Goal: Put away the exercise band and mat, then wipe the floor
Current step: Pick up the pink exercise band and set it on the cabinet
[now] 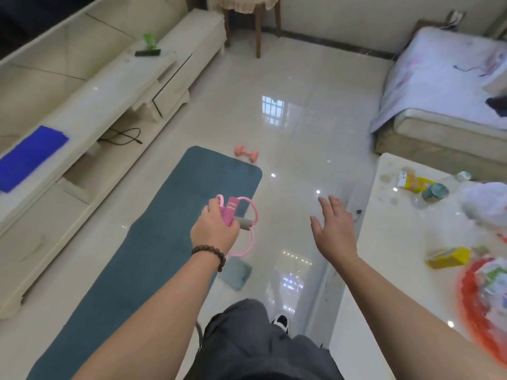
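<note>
Head view: left hand [215, 229] clenches the bunched exercise band [233, 215], right hand [333, 229] hovers splayed; dangling loops could snag or trip over the mat [153, 229]

Both forearms were bare, with no sleeves reaching into view. Around the left wrist sat a bracelet of round, dark brown wooden beads [210, 254], strung in a single row, with a few beads hanging down on the inner side of the wrist. The right wrist carried nothing. The legs were covered by loose, dark grey fabric trousers [255, 344] that fell in soft folds. Beyond the trouser hem showed the toe of a black-and-white shoe [281, 323].
</note>
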{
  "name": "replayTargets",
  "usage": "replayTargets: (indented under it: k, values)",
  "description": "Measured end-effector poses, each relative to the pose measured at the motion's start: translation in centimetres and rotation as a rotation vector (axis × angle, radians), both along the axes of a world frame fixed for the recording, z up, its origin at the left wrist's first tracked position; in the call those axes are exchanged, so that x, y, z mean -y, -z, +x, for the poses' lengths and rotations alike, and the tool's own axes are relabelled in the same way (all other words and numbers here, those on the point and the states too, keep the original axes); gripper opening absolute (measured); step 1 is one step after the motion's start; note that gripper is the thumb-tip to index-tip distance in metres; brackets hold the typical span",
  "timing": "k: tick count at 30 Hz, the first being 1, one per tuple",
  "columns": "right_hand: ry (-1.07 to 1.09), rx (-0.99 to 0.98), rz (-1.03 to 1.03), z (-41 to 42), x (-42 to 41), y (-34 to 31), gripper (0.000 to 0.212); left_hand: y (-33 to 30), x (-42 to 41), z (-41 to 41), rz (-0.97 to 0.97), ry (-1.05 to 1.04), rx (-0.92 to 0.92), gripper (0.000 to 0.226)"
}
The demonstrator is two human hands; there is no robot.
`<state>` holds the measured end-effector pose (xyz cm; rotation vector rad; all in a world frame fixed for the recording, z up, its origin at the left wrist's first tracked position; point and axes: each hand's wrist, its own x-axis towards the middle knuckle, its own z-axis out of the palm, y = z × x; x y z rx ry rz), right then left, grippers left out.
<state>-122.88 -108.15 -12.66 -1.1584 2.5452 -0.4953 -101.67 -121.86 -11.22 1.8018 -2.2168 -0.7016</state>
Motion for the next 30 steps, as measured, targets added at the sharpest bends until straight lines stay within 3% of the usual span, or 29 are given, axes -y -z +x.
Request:
replayTargets:
  k: [8, 19, 24, 30]
  values:
    - [-0.082, -0.011, -0.023, -9.4, 11.6, 1.0, 0.051, 0.5, 10.5, -9.8, 0.037, -0.057, -0.058, 0.046]
    - [-0.388, -0.093, 0.105, -24.2, 43.3, 3.3, 0.052, 4.6, 37.1, -21.5, 0.118, -0.347, -0.101, 0.046]
    - [-0.517, -0.098, 0.112, -27.1, 55.4, 2.6, 0.052, 3.9, 45.5, -23.8, 0.128, -0.493, -0.093, 0.033]
    - [-0.711, -0.066, 0.186, -28.1, 65.6, 3.4, 0.052, 4.8, 50.8, -25.3, 0.143, -0.682, -0.099, 0.038]
